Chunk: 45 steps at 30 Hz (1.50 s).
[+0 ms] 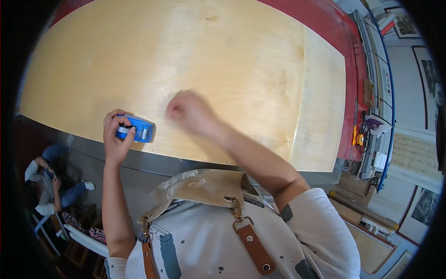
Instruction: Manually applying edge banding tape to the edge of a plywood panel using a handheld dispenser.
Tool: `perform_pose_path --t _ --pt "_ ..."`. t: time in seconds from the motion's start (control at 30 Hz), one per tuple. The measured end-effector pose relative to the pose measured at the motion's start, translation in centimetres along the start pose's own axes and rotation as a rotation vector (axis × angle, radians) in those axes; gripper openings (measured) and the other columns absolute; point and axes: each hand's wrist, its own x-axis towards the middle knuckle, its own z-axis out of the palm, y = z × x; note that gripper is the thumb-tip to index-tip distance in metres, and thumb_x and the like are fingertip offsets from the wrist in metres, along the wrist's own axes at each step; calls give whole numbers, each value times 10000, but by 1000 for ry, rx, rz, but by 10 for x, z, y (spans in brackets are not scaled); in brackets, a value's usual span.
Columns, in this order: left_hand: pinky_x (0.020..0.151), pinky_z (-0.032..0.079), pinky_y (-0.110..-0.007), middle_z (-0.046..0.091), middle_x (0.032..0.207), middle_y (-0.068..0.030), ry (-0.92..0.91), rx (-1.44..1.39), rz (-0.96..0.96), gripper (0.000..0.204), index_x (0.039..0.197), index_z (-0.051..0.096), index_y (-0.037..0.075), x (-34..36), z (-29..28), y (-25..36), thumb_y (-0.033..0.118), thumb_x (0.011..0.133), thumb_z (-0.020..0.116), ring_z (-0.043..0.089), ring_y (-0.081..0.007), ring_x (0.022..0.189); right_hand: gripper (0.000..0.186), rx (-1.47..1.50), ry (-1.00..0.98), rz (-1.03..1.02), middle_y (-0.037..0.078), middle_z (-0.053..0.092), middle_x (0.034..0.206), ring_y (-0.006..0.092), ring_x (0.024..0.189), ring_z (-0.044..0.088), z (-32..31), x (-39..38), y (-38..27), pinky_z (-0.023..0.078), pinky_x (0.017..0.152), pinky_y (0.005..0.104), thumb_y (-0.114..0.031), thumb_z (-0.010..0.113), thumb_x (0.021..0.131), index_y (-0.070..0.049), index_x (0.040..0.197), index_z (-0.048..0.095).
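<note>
A blue tape dispenser [146, 133] with a roll in it rests near the front left edge of the pale wooden board [223, 60]. My left hand [118, 133] is wrapped around its left end, thumb at the near side and fingers over the far side. To the right of the dispenser, apart from it, my right hand [189, 110] is above the board, smeared by motion. Its fingers look curled together; whatever they may hold is hidden or too small to make out.
Red table surface [346, 51] shows around the board's far and right sides. At the right lie an iron [377, 125], an orange-handled tool [354, 135] and long metal rails [375, 60]. A seated person [49, 183] is at the lower left, beyond the table.
</note>
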Motion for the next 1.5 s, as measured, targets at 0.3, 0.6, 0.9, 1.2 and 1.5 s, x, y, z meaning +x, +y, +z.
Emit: perform_pose_path --t 0.3,0.6,0.9,1.2,1.5 --pt "934 450 -362 522 1168 -129 12 -7 1 198 892 566 67 1 1 -3 3 734 667 519 -268 1096 212 75 613 794 49 708 829 115 732 634 -198 -85 120 527 706 277 -191 753 861 4 939 724" --pt "938 438 -357 523 1170 -129 -12 -7 -56 193 878 559 67 0 -1 -1 19 731 674 514 -264 1096 221 -19 712 751 6 679 822 94 729 599 -192 -77 134 515 710 262 -220 777 848 -29 941 714" --pt "928 427 -345 521 1181 -122 -13 51 11 187 897 550 68 0 -1 2 -4 753 646 521 -251 1088 408 -402 798 746 30 683 791 171 719 631 -188 -58 135 502 688 328 -420 825 757 -70 894 668" --pt "954 414 -370 527 1204 -140 -60 -60 -34 101 926 597 57 -1 -9 -6 119 888 527 501 -268 1131 212 201 -162 -47 147 663 912 313 854 658 19 10 -33 538 774 403 -232 677 901 -42 992 700" --pt "955 408 -388 559 1169 -146 -51 -8 -18 108 909 597 50 1 -9 0 110 883 511 507 -291 1110 97 -33 -368 61 122 667 856 296 858 657 35 30 -58 529 771 414 -170 708 815 -77 843 707"
